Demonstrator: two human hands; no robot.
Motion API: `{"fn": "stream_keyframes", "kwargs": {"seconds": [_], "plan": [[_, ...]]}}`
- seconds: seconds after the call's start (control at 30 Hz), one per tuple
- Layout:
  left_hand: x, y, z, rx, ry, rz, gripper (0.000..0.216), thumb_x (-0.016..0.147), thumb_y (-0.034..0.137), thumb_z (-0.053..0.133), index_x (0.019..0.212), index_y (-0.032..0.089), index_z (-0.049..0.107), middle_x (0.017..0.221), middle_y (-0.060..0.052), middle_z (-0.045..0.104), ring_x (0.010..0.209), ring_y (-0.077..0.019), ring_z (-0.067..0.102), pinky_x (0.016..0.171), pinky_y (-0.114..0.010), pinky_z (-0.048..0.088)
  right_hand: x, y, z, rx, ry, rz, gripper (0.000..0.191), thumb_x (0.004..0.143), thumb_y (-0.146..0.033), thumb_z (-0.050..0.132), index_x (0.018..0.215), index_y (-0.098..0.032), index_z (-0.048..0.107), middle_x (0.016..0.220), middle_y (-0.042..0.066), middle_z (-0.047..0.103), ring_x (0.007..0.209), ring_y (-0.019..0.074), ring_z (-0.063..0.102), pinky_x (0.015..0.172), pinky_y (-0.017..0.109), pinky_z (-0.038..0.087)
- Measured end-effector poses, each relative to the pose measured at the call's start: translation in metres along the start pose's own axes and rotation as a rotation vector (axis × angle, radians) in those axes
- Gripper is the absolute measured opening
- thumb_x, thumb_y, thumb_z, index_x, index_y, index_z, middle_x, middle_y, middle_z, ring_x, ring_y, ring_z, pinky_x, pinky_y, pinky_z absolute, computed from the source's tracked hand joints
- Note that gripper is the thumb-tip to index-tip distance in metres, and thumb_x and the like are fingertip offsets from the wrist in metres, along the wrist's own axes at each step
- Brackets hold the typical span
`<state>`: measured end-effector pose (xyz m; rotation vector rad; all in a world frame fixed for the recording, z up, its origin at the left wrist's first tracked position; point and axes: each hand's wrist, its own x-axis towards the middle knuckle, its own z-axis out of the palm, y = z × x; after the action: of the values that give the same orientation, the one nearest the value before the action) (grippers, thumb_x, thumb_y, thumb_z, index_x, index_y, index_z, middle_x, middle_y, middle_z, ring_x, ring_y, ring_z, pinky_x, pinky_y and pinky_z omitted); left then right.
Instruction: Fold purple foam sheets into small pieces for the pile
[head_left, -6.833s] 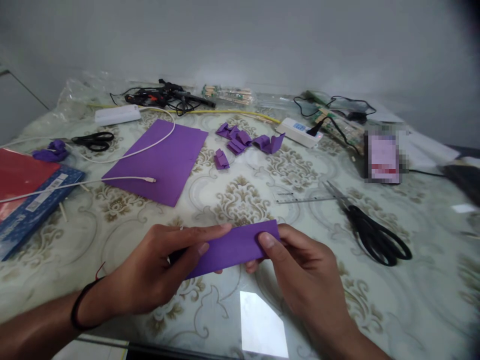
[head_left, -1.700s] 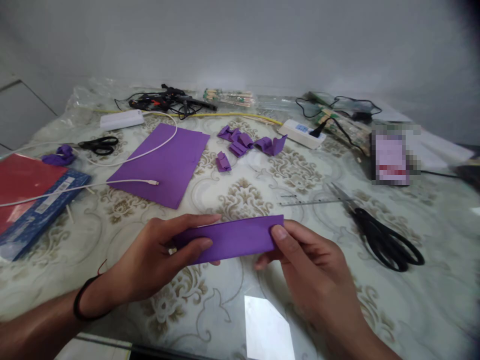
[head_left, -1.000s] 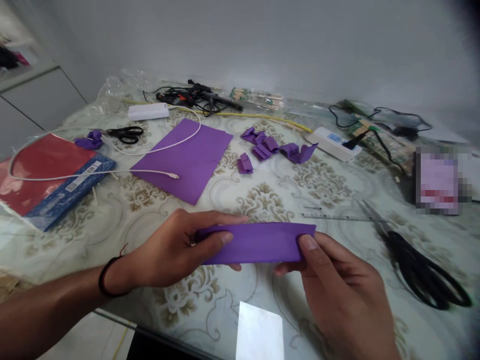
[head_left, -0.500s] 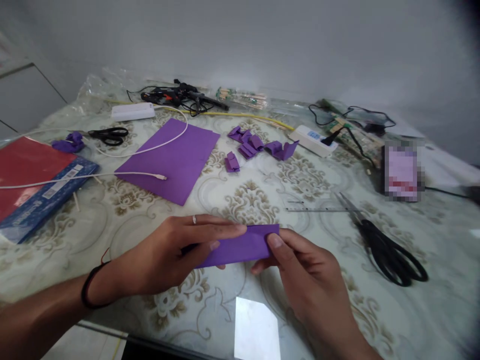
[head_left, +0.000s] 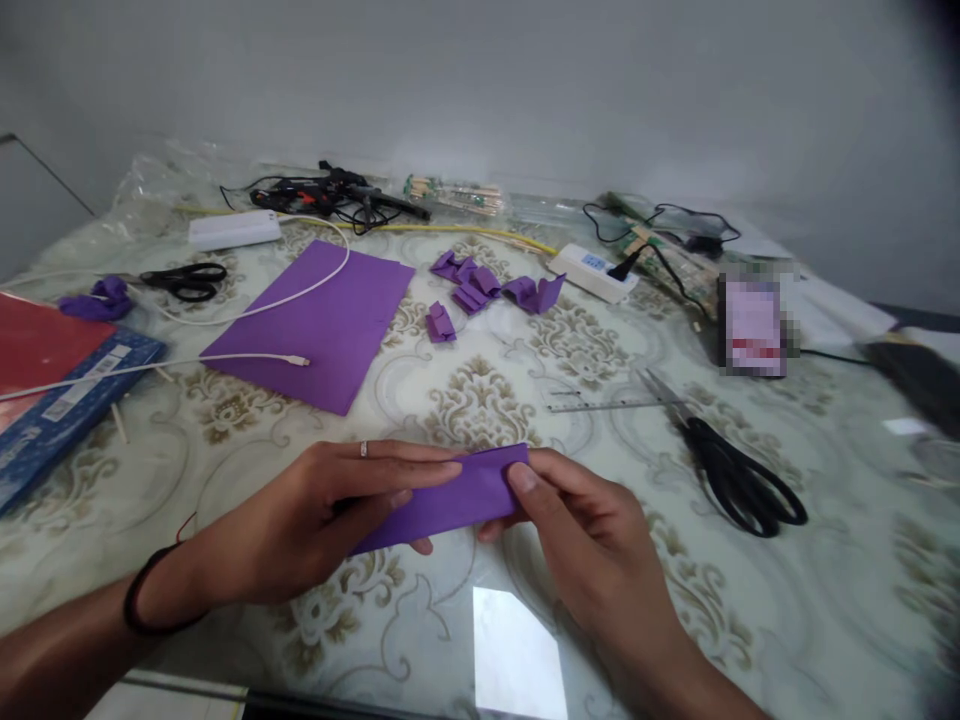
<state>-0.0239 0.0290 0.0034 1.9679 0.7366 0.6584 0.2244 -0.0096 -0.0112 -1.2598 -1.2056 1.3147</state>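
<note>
A folded strip of purple paper [head_left: 450, 500] is held between my two hands above the near part of the table. My left hand [head_left: 337, 515] is closed on its left part, fingers lying along the top edge and the thumb on the near face. At the right end my right hand [head_left: 577, 530] pinches the strip, thumb in front and fingers behind. Beyond them lie several small folded purple paper pieces [head_left: 472, 290]. Flat purple sheets [head_left: 322, 320] rest to the left of these. Black-handled scissors [head_left: 739, 475] lie right of my right hand, their blades over a clear ruler [head_left: 592, 405].
A white cable [head_left: 247, 357] crosses the sheets. On the left are a red and blue packet [head_left: 82, 400], crumpled purple paper [head_left: 97, 300] and a second pair of scissors [head_left: 187, 280]. A power strip [head_left: 592, 272], a blurred phone [head_left: 754, 325] and a tangle of black gear [head_left: 337, 195] stand farther back.
The whole view has shifted, so the table items appear farther left. Both hands keep their hold on the purple strip, which tilts slightly more, its left end lower.
</note>
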Motion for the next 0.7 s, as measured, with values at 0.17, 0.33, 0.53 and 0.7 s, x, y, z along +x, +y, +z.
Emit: {"fn": "stream_keyframes", "kwargs": {"seconds": [0.17,0.33,0.53,0.7], "plan": [[-0.0008,-0.0016,0.0010,-0.006,-0.014,0.035,0.051,0.104,0.009,0.058,0.145,0.038,0.066,0.144,-0.003,0.071,0.130,-0.0233,0.070,0.112,-0.036,0.056,0.0010,-0.0011,0.0005,0.073,0.001,-0.035,0.017,0.100,-0.036,0.070,0.106,-0.027,0.084,0.080,0.000,0.080,0.063,0.0147,0.075,0.062,0.024,0.065],[0.0006,0.0011,0.0012,-0.004,-0.033,0.038,0.054,0.103,0.008,0.058,0.146,0.039,0.064,0.143,-0.003,0.072,0.129,-0.0223,0.070,0.111,-0.034,0.057,0.0003,-0.0042,0.0005,0.040,0.037,-0.045,0.013,0.097,-0.030,0.072,0.098,-0.028,0.085,0.074,-0.002,0.080,0.059,0.0125,0.073,0.059,0.021,0.063],[0.0004,0.0025,0.0017,0.014,-0.023,0.022,0.049,0.103,0.010,0.059,0.143,0.037,0.068,0.141,-0.004,0.073,0.127,-0.0228,0.072,0.110,-0.034,0.058,0.0022,-0.0060,0.0012,0.024,0.046,-0.057,0.014,0.096,-0.028,0.071,0.095,-0.026,0.085,0.076,0.000,0.081,0.063,0.0150,0.074,0.060,0.024,0.064],[-0.0021,-0.0015,0.0024,0.057,-0.007,0.046,0.048,0.104,0.009,0.057,0.144,0.035,0.067,0.143,-0.002,0.072,0.127,-0.0228,0.072,0.109,-0.034,0.059,0.0039,-0.0052,0.0005,0.037,0.044,-0.068,0.014,0.095,-0.027,0.072,0.094,-0.026,0.085,0.071,-0.002,0.079,0.059,0.0122,0.073,0.059,0.019,0.062]]}}
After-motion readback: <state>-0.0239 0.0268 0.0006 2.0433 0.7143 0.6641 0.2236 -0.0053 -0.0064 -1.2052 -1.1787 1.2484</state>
